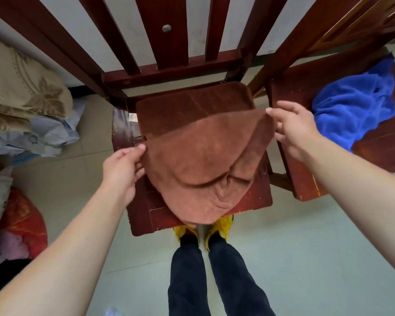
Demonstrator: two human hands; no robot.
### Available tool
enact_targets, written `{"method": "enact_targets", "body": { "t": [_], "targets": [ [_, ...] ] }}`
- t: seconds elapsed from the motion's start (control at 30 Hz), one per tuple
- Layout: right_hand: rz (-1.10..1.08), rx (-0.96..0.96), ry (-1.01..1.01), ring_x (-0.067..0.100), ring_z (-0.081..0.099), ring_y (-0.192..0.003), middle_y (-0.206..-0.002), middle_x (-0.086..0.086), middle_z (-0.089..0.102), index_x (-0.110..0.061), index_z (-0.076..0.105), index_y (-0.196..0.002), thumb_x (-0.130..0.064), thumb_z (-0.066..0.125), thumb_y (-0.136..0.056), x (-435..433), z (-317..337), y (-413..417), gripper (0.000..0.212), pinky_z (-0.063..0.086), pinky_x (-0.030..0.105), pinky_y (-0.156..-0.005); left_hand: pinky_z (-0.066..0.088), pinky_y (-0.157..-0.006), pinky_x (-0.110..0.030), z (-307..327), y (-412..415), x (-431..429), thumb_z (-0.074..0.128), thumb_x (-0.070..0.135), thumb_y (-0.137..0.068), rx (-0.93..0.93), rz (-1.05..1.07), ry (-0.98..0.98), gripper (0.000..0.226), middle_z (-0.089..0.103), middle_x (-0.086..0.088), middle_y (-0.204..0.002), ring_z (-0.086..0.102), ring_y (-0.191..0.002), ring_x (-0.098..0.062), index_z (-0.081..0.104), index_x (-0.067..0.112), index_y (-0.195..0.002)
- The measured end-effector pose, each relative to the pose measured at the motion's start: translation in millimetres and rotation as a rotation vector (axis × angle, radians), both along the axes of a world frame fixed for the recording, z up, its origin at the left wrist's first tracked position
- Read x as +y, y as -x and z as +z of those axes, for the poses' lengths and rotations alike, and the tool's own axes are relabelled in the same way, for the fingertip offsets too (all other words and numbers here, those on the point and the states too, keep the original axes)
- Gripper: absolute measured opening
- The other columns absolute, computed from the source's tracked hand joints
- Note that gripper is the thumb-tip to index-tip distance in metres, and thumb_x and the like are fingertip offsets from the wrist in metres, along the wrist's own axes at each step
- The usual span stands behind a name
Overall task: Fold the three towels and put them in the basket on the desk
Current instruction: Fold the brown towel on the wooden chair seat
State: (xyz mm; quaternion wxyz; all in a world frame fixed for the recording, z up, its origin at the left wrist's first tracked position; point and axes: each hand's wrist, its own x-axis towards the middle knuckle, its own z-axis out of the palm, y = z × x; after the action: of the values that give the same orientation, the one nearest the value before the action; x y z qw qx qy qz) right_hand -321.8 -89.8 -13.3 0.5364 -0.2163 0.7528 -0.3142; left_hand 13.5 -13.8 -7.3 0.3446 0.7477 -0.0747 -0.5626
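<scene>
Both hands pinch the brown towel's top edge, left hand point(123, 165) low, right hand point(290, 126) higher (edge runs left-right across the chair seat point(255, 197)); towel point(203, 160) hangs toward the seat's front edge, second brown towel point(192, 106) flat behind

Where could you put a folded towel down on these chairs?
Little room: the brown towel covers most of the middle chair, bare only along its front corners. The right chair has bare wood in front of the blue towel.
</scene>
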Motion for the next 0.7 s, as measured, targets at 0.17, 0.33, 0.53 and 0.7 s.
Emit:
{"method": "enact_targets", "body": {
  "t": [0.17, 0.33, 0.53, 0.7],
  "targets": [
    [0.084, 0.142, -0.169, 0.010, 0.064, -0.085, -0.114, 0.004, 0.065, -0.013, 0.053, -0.128, -0.025, 0.076, -0.081, 26, -22, -5, 0.054, 0.042, 0.021, -0.057, 0.046, -0.067, -0.030, -28, 1, 6, 0.074, 0.034, -0.081, -0.184, -0.073, -0.206, 0.039, 0.066, -0.004, -0.091, 0.061, -0.080, -0.016, 0.061, 0.010, -0.110],
    [0.318, 0.239, -0.250, 0.020, 0.056, -0.060, -0.066, 0.005, 0.061, -0.015, 0.057, -0.060, -0.046, 0.082, -0.057, 84, -51, -19, 0.040, 0.045, 0.032, -0.061, 0.041, -0.057, -0.026, -48, 35, 62, 0.078, 0.025, -0.077, -0.176, -0.268, -0.355, 0.021, 0.061, -0.004, -0.070, 0.053, -0.065, -0.018, 0.062, 0.012, -0.079],
    [0.167, 0.479, -0.093, 0.020, 0.047, -0.062, -0.055, -0.004, 0.048, -0.016, 0.047, -0.055, -0.035, 0.069, -0.082, 91, -48, -6, 0.039, 0.042, 0.034, -0.065, 0.042, -0.066, -0.033, -53, 33, 81, 0.066, 0.025, -0.069, -0.233, -0.107, -0.331, 0.029, 0.050, -0.007, -0.068, 0.047, -0.069, -0.019, 0.039, 0.021, -0.057],
    [0.170, 0.476, -0.012, 0.019, 0.058, -0.078, -0.077, 0.000, 0.064, -0.017, 0.066, -0.078, -0.041, 0.064, -0.085, 53, -36, -4, 0.025, 0.053, 0.043, -0.081, 0.046, -0.071, -0.032, -39, 20, 51, 0.069, 0.022, -0.085, -0.181, 0.006, -0.190, 0.031, 0.057, -0.002, -0.075, 0.054, -0.075, -0.021, 0.043, 0.020, -0.067]
  ]
}}
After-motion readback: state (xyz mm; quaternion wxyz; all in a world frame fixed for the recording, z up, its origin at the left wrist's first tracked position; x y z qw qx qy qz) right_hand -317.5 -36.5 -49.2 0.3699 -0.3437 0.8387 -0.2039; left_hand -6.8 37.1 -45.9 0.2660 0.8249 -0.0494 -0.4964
